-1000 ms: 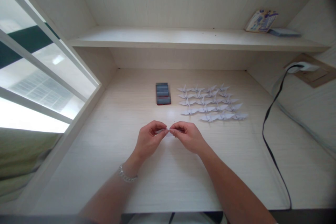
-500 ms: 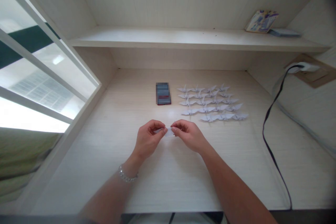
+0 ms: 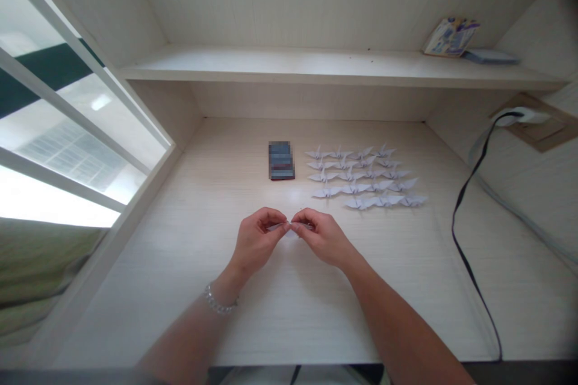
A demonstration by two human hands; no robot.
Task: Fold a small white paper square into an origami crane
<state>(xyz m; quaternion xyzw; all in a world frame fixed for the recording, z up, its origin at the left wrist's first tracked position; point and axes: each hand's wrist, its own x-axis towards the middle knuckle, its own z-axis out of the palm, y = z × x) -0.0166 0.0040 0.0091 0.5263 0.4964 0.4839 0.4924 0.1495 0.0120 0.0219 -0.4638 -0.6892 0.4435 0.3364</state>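
Desk (image 3: 180, 264) of pale wood spreads round the hands on every side, its front edge at 6 o'clock, well apart from the fingers, and its back panel at 12, under a shelf (image 3: 271, 66). White bars (image 3: 58, 96) rise past the desk's edge at 10 o'clock. Reach is closest bounded at 2 o'clock, where five rows of white paper birds (image 3: 350, 175) lie near the right hand (image 3: 323, 234); a black cord (image 3: 472, 280) hangs down at 3, farther out.

Left forearm comes in from between 7 and 8 o'clock, a bracelet (image 3: 221, 302) on its wrist; the right comes in from between 4 and 5. Both wrists angle inward, so the left hand (image 3: 259, 237) and right hand meet nearly tip to tip. On each, thumb and forefinger are pinched together on a small white paper (image 3: 290, 233), mostly hidden by them; whether it touches the desk cannot be told.

A dark booklet (image 3: 281, 160) lies at 12 o'clock beyond the hands, its face blurred into blocks. At 1 o'clock, a colourful box (image 3: 451, 36) leans on the shelf, its print too small to read.
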